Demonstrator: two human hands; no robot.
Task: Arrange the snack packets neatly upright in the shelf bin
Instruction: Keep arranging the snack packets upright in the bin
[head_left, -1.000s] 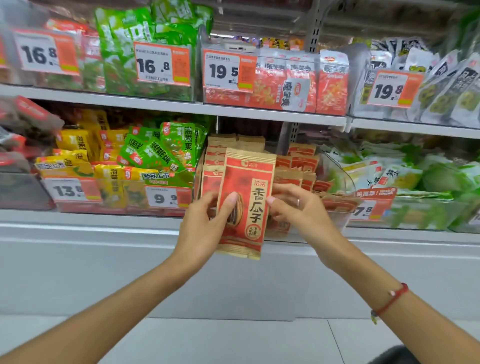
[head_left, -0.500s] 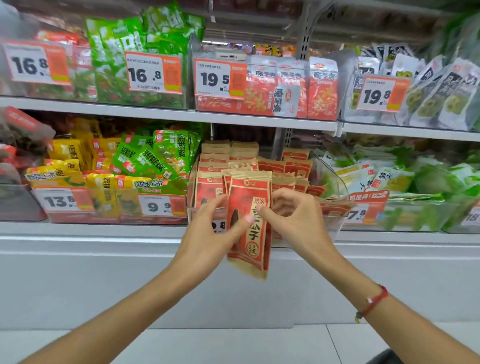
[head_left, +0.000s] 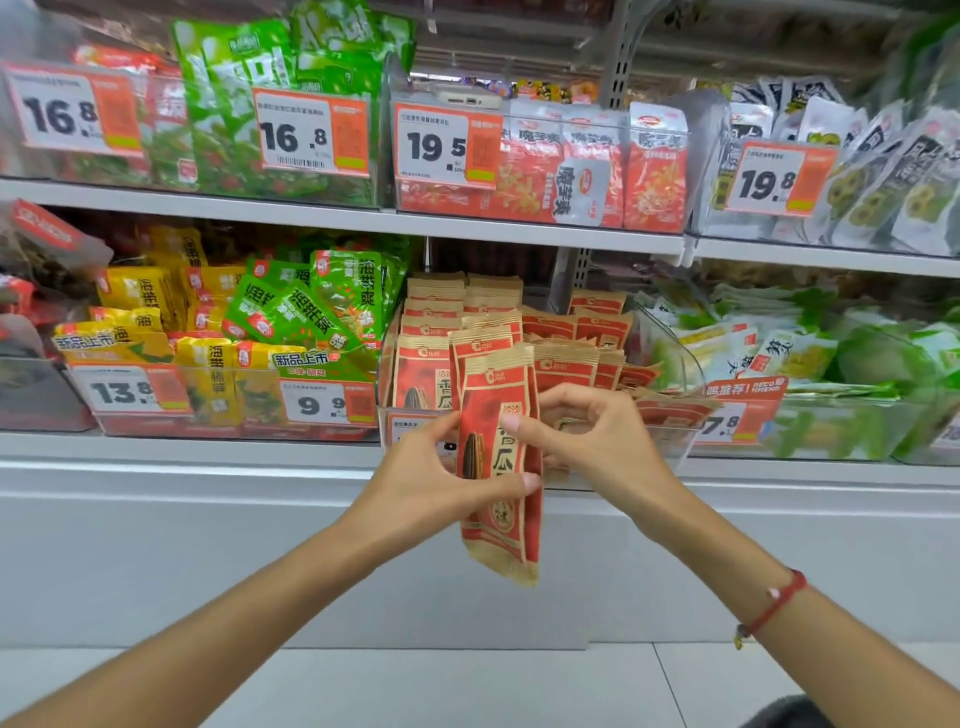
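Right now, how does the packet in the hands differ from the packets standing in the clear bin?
The held packet hangs outside, in front of the clear bin, gripped by the left hand; the binned packets stand inside, untouched. The held packet tilts slightly; the binned packets stand in upright rows. Both share the red-and-tan sunflower-seed design.

Green bags (head_left: 291, 104) stand on the top shelf (head_left: 311, 215) behind a price tag (head_left: 310, 132) that says 16.8. Lower down, yellow packets (head_left: 150, 306) lie beside small green packets (head_left: 322, 301) (these ones tilt over). White and green packets (head_left: 769, 353) fill the right side. The floor (head_left: 467, 686) is pale tile.
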